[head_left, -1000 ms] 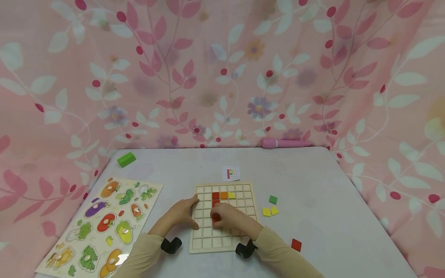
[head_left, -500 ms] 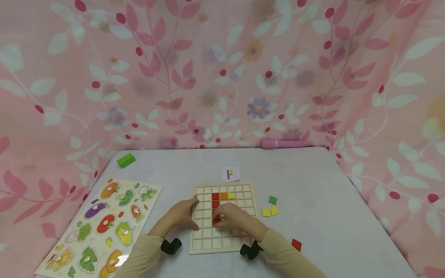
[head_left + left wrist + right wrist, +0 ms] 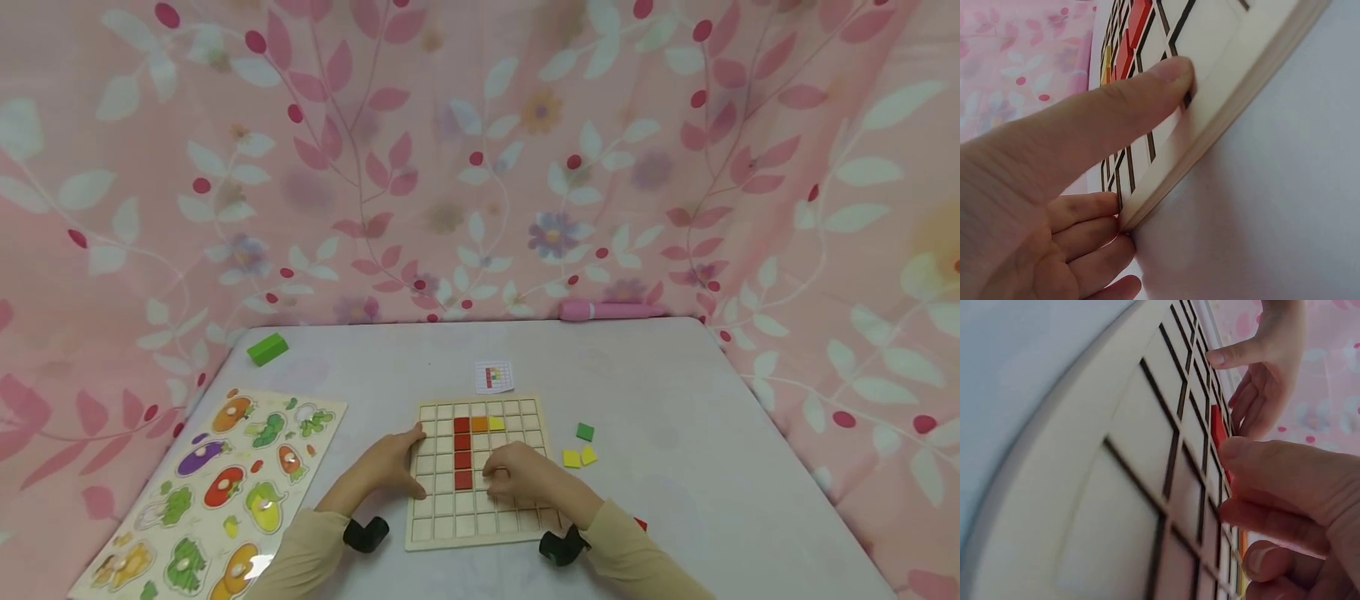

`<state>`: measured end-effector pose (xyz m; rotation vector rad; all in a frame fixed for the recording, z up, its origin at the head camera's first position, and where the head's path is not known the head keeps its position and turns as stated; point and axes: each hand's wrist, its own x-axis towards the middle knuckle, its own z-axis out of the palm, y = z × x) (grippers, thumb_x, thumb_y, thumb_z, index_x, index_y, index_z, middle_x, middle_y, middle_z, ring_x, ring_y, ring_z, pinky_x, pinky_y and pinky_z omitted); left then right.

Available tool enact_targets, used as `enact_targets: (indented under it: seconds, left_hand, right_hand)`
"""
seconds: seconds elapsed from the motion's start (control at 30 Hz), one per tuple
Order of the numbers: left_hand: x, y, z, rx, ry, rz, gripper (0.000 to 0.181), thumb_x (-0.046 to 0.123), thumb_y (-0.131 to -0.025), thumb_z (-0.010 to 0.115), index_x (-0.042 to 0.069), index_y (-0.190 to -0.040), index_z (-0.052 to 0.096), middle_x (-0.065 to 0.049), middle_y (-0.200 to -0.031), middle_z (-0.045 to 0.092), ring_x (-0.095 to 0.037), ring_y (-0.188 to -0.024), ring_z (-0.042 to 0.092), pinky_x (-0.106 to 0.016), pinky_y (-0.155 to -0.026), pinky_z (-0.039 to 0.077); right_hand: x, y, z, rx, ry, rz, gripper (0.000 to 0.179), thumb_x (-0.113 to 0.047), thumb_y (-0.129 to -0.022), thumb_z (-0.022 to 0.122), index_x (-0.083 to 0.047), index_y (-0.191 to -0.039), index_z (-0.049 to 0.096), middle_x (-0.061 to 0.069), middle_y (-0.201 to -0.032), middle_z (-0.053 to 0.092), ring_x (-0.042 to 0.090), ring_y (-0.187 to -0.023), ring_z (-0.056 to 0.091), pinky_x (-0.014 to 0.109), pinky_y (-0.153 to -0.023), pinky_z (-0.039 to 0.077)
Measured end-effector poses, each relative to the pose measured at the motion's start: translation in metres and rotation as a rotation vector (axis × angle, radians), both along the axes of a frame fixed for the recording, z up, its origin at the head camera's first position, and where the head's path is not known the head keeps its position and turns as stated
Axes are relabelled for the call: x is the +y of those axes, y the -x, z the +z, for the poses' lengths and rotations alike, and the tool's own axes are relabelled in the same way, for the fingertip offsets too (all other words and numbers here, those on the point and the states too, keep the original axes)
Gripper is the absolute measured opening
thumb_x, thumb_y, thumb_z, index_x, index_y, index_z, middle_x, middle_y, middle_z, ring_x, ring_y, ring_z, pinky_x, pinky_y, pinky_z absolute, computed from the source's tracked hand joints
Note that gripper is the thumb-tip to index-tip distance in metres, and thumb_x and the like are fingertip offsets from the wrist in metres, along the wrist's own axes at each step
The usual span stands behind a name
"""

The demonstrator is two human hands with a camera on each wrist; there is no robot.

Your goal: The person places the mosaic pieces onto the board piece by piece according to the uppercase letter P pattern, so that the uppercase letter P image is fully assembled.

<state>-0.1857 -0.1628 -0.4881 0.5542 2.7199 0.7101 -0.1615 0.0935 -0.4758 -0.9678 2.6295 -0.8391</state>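
A wooden grid board lies mid-table, marked into square cells. A column of several red tiles sits in it, with an orange tile and a yellow tile beside the top one. My left hand rests at the board's left edge. In the left wrist view its thumb presses the board's face while the other fingers touch the side. Over the middle cells, right of the lowest red tile, is my right hand. Its fingers are loosely bent, with a gap between thumb and forefinger and nothing visible in it.
Right of the board lie a green tile and two yellow tiles; a red tile is partly behind the right sleeve. A printed pattern card lies beyond the board. At left are a vegetable puzzle and a green block.
My right hand has let go of the lowest red tile and moved right, uncovering the red column. The left hand holds its place on the board's edge.
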Motion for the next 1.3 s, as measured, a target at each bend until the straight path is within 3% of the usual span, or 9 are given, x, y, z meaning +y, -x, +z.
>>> enact_targets:
  seconds: [0.1,0.43,0.77,0.97,1.3]
  left_hand:
    - [0.000,0.000,0.000,0.000,-0.008,0.000,0.102,0.033,-0.051,0.087,-0.001,-0.134,0.038,-0.018,-0.133,0.040,-0.034,-0.118,0.039,-0.045,-0.094,0.033]
    - [-0.002,0.002,0.003,0.014,-0.010,0.001,0.102,0.033,-0.051,0.087,-0.002,-0.134,0.038,-0.019,-0.133,0.040,-0.035,-0.118,0.039,-0.045,-0.094,0.033]
    - [-0.001,0.000,0.002,0.005,-0.018,-0.002,0.101,0.033,-0.051,0.087,-0.002,-0.133,0.039,-0.019,-0.134,0.039,-0.035,-0.118,0.038,-0.045,-0.095,0.032]
    - [-0.001,-0.001,0.003,0.015,-0.024,0.001,0.100,0.032,-0.051,0.087,-0.002,-0.133,0.039,-0.019,-0.134,0.039,-0.036,-0.118,0.038,-0.045,-0.094,0.033]
    - [-0.002,-0.001,-0.002,0.000,-0.031,0.002,0.102,0.032,-0.051,0.087,-0.003,-0.133,0.038,-0.020,-0.133,0.039,-0.036,-0.118,0.039,-0.046,-0.094,0.033]
  right_hand:
    - [0.009,-0.001,-0.002,-0.023,-0.014,-0.027,0.014,-0.015,-0.075,0.071,-0.012,-0.088,0.069,-0.011,-0.085,0.060,0.007,-0.073,0.049,0.021,-0.064,0.043]
    - [0.044,-0.007,-0.003,0.079,0.042,-0.044,0.014,-0.011,-0.074,0.071,-0.006,-0.087,0.069,-0.004,-0.084,0.063,0.009,-0.073,0.052,0.024,-0.066,0.045]
    - [0.094,-0.027,-0.001,0.062,0.097,-0.110,0.016,-0.008,-0.074,0.071,-0.003,-0.088,0.067,0.000,-0.082,0.062,0.001,-0.052,0.040,0.019,-0.045,0.040]
    - [0.119,-0.038,-0.001,0.077,0.051,-0.171,0.015,-0.009,-0.074,0.071,-0.007,-0.088,0.066,-0.003,-0.081,0.062,0.001,-0.053,0.039,0.020,-0.046,0.038]
    - [0.152,-0.067,-0.014,-0.063,0.063,-0.261,0.023,-0.015,-0.072,0.074,-0.006,-0.091,0.065,-0.008,-0.077,0.055,0.003,-0.055,0.043,0.021,-0.049,0.040]
